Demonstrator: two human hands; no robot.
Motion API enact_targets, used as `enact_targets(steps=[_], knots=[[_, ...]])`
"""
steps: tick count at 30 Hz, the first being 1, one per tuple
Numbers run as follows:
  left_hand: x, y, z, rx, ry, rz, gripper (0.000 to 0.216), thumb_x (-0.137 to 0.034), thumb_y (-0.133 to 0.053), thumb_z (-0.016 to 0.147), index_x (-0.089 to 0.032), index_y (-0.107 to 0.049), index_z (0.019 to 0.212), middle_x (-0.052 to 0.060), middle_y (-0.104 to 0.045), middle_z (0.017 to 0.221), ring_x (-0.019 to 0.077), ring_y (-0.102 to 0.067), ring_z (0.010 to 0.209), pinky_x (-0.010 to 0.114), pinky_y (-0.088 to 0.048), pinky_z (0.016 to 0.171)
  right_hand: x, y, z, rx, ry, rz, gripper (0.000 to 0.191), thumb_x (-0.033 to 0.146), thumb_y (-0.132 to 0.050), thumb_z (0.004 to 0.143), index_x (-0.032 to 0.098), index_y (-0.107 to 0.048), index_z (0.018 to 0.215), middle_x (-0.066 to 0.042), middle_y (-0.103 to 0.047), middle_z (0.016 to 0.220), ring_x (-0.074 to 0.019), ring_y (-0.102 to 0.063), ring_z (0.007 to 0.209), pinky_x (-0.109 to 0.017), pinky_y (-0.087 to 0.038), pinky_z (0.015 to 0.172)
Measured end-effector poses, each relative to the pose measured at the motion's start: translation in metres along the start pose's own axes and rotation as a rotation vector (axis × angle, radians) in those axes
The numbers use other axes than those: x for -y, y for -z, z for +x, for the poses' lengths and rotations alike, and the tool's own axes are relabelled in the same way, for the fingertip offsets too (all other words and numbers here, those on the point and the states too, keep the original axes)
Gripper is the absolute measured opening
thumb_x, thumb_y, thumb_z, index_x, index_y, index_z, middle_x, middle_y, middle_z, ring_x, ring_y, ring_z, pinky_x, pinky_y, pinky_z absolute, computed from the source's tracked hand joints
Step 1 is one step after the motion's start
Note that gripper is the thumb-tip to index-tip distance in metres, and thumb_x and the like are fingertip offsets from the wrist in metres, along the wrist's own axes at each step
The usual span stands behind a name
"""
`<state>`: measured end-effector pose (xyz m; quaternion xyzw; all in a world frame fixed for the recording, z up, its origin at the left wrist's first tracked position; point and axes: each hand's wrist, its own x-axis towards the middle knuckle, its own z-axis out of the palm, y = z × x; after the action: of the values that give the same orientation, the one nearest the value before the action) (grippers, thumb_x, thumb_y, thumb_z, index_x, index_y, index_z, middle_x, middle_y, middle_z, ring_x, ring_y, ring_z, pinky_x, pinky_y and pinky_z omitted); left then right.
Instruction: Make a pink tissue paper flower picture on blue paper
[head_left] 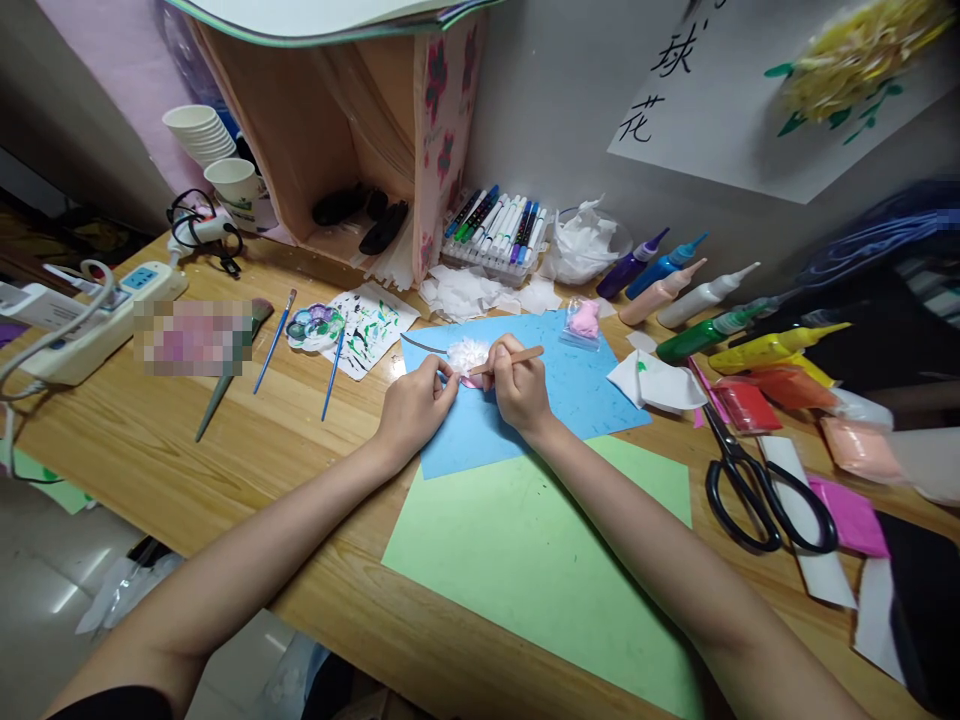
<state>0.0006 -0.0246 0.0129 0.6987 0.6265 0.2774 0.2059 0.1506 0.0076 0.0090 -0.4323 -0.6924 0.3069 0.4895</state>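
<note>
In the head view, my right hand [519, 388] is closed round a flat wooden craft stick [531, 354], whose lower end points left to the near edge of a white, fluffy flower-like piece [468, 354]. My left hand [420, 405] has thumb and forefinger pinched at that piece's near left edge. What lies between these fingers is too small to make out. A bit of pink material [472, 381] shows under the white piece, between my hands. Beneath lies a blue sheet [480, 435], which overlaps a green sheet [540, 560]. A thin dark strip [424, 344] reaches left from the white piece.
To the right lie black-handled scissors [750, 490], a folded white paper [656, 382], paint bottles [709, 295] and coloured clay packets [742, 405]. Brushes [274, 340] and a paint-smeared paper [371, 325] are on the left. A marker box [499, 235] and a pink-clay bag [582, 322] sit behind.
</note>
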Motion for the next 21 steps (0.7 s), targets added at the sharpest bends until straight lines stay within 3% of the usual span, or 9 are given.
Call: enact_targets(steps=[5,10,15,18,21], knots=[[-0.002,0.003,-0.001,0.005,0.018,-0.058,0.02,-0.035,-0.042,0.088,-0.02,-0.054,0.082,-0.004,-0.05,0.057,0.012,-0.05,0.054,0.022,-0.032,0.054,-0.001,0.003,-0.009,-0.198,0.054,0.194,0.033,0.032,-0.033,0.092,0.022,-0.037,0.061,0.004,-0.039,0.05,-0.0103,-0.043,0.039,-0.026,-0.034,0.043],[-0.002,0.013,-0.003,-0.04,0.036,-0.129,0.029,-0.037,-0.035,0.091,-0.02,-0.054,0.075,-0.003,-0.051,0.056,0.0122,-0.05,0.053,0.023,-0.034,0.054,-0.002,0.019,0.004,-0.357,-0.09,0.403,0.03,0.031,-0.036,0.088,0.022,-0.034,0.059,0.006,-0.032,0.049,-0.0074,-0.034,0.033,-0.022,-0.023,0.034],[0.003,0.032,0.026,-0.104,-0.007,-0.031,0.028,-0.037,-0.036,0.091,-0.021,-0.058,0.083,-0.001,-0.057,0.063,0.0136,-0.054,0.059,0.024,-0.037,0.058,-0.01,0.047,0.007,-0.237,-0.296,0.598,0.028,0.029,-0.038,0.084,0.022,-0.032,0.057,0.008,-0.028,0.042,-0.0067,-0.025,0.031,-0.021,-0.015,0.034],[0.004,0.037,0.058,-0.1,-0.094,0.154,0.018,-0.032,-0.047,0.086,-0.022,-0.061,0.091,0.004,-0.06,0.087,0.0172,-0.058,0.077,0.026,-0.04,0.064,-0.014,0.055,-0.005,-0.078,-0.451,0.684,0.027,0.029,-0.038,0.083,0.021,-0.033,0.057,0.01,-0.026,0.039,-0.0066,-0.018,0.031,-0.021,-0.014,0.035],[0.004,0.031,0.086,-0.089,-0.159,0.346,0.02,-0.028,-0.059,0.079,-0.021,-0.062,0.098,0.009,-0.055,0.103,0.0238,-0.055,0.095,0.03,-0.043,0.07,-0.016,0.055,-0.015,-0.043,-0.519,0.732,0.027,0.03,-0.037,0.082,0.021,-0.033,0.057,0.01,-0.027,0.039,-0.0069,-0.016,0.032,-0.021,-0.012,0.036]])
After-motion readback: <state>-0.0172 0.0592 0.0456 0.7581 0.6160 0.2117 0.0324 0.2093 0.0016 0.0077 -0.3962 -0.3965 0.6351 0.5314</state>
